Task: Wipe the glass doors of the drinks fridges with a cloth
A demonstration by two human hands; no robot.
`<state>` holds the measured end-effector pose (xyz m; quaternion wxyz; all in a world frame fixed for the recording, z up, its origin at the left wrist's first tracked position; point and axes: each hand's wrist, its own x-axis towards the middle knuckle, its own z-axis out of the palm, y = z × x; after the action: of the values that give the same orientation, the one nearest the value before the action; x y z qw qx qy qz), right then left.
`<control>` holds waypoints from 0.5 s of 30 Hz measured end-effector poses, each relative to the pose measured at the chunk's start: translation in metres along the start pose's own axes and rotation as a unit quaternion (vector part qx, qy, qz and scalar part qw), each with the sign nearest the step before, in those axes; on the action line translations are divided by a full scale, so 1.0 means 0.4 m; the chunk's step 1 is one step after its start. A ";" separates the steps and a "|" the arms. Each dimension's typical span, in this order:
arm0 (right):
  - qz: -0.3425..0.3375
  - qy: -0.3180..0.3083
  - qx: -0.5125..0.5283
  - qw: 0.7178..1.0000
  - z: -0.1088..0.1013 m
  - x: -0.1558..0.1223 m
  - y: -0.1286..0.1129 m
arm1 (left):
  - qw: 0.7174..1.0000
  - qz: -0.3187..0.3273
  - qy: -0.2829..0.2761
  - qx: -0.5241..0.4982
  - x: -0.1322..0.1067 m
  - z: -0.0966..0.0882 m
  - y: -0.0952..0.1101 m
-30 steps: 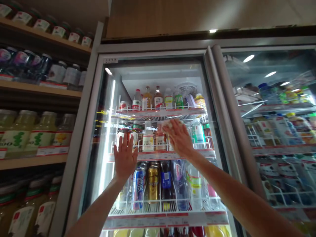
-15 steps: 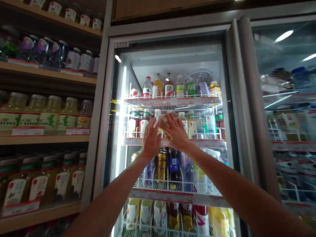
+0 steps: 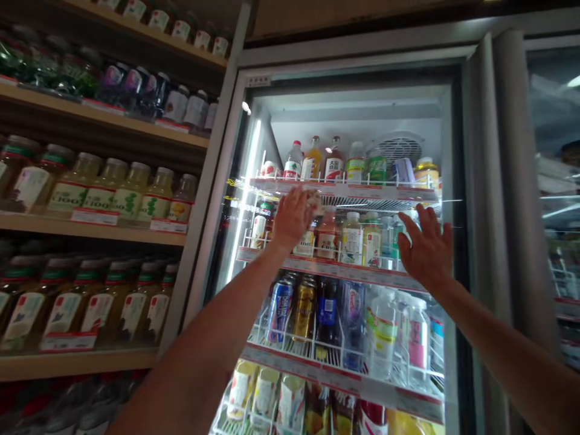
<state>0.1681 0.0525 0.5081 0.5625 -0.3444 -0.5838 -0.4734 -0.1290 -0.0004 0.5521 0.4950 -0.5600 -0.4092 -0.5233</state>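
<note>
My left hand (image 3: 292, 219) is at the glass door (image 3: 344, 99) of a lit drinks fridge, in front of the second shelf. A crumpled beige cloth (image 3: 314, 202) shows past its fingers, held by that hand; the part behind the fingers is hidden. To the right, my right hand (image 3: 426, 246) is raised with its fingers spread and holds nothing. Whether its fingertips touch the glass I cannot tell. Behind the glass stand rows of drinks, among them a juice bottle (image 3: 327, 234) between the hands and a gold can (image 3: 304, 308) lower down.
On the left, wooden shelves (image 3: 90, 225) carry several rows of bottles with price tags. A metal frame post (image 3: 505, 181) stands right of the door, with a second glass-fronted fridge (image 3: 555, 151) beyond it.
Both hands were together at the cloth. My right hand has moved off to the right and spread its fingers, while the cloth is now at my left hand. The view has shifted left.
</note>
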 end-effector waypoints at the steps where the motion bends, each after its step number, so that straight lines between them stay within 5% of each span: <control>1: -0.001 0.004 -0.002 1.000 0.002 0.000 -0.003 | 0.999 -0.040 0.017 0.011 0.015 -0.020 -0.049; 3: -0.003 0.014 -0.006 1.000 0.004 0.000 -0.006 | 0.987 -0.144 0.070 0.031 0.035 -0.045 -0.106; 5: -0.003 0.017 -0.007 1.000 0.006 0.000 -0.007 | 0.977 -0.186 0.099 0.031 0.035 -0.037 -0.081; 7: -0.001 0.017 -0.002 1.000 0.005 -0.001 -0.004 | 0.989 -0.124 0.084 0.006 0.019 0.007 0.020; 11: -0.007 0.026 0.023 0.999 0.001 -0.003 0.004 | 0.991 0.130 0.006 -0.038 -0.011 0.094 0.215; 13: -0.006 0.023 0.035 0.999 -0.001 -0.003 0.006 | 0.986 0.163 -0.019 -0.037 -0.008 0.082 0.193; 15: -0.001 0.019 0.040 0.999 -0.001 -0.003 0.004 | 0.995 0.102 -0.015 -0.018 0.002 0.036 0.096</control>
<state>0.1699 0.0526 0.5071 0.5862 -0.3117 -0.5921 -0.4567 -0.0888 0.0070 0.5488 0.5290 -0.6156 -0.3479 -0.4692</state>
